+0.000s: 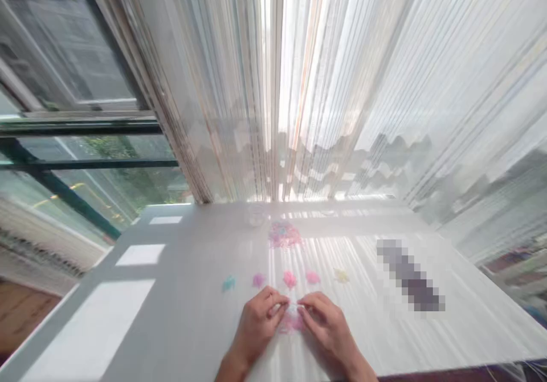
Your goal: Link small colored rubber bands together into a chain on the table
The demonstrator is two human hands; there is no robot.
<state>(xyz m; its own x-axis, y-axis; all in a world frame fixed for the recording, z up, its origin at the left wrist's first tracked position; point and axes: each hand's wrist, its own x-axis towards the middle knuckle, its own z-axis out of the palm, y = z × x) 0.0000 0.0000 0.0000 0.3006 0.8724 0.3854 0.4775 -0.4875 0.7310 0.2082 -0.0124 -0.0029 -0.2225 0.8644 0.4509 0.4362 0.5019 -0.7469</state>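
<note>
Closely together, left hand (261, 316) and right hand (328, 322) above white table (183, 330), thumbs and forefingers pinched on small pale piece (293, 303) between fingertips. Cannot tell its kind, too blurred. Just below piece, between both hands, pink pile (291, 324), partly hidden. Beyond hands, in row from left to right: teal pile (229, 283), purple pile (258, 280), bright pink pile (289, 279), light pink pile (313, 277), yellow pile (341, 275). Farther back, larger mixed pile (285, 236), clear container (256, 216) near, to its left.
</note>
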